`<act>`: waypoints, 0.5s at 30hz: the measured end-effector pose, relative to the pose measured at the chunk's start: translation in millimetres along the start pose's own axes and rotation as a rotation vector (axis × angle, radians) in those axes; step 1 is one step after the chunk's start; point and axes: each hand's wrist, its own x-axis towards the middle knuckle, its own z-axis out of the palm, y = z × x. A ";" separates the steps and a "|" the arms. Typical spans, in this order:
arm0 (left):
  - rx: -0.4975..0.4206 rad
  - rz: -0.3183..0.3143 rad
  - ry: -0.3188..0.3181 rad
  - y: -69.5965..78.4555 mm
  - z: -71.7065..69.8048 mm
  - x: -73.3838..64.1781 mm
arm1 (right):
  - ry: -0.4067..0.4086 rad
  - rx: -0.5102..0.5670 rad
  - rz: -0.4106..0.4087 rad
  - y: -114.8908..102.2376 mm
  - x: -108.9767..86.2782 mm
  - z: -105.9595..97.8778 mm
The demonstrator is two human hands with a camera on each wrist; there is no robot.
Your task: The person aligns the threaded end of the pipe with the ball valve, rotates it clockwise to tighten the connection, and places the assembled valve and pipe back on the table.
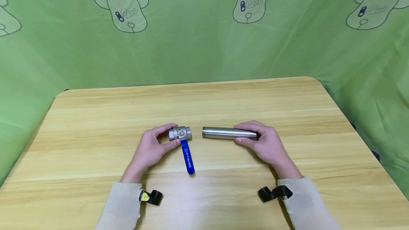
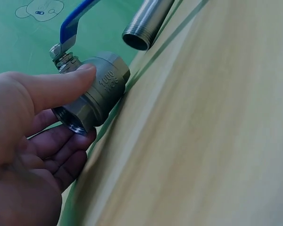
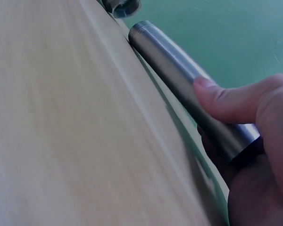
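A steel ball valve (image 1: 180, 133) with a blue lever handle (image 1: 187, 157) is pinched between the thumb and fingers of my left hand (image 1: 152, 148). In the left wrist view the thumb presses on the valve body (image 2: 106, 87), which bears raised lettering. My right hand (image 1: 266, 143) grips the right end of a steel pipe (image 1: 220, 132), thumb on the near side and fingers beyond. External threads (image 2: 137, 38) show at the pipe's free end. That end faces the valve's right opening, with a short gap between them. The lever points toward the near edge.
A wooden table (image 1: 223, 98) lies beneath both hands. Behind and beside it hangs a green curtain (image 1: 191, 45) printed with mouse-like outlines. Each cuff carries a black camera mount, one on the left (image 1: 154, 197) and one on the right (image 1: 266, 194).
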 end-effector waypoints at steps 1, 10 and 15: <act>-0.007 -0.001 -0.003 0.2 0.5 0.0 | -0.002 0.009 -0.003 -1.0 -0.1 0.9; -0.087 0.010 -0.057 3.6 3.8 -1.4 | -0.010 0.111 0.009 -2.9 1.1 5.6; -0.142 0.015 -0.095 6.3 6.3 -3.1 | -0.032 0.216 0.035 -3.2 1.8 5.9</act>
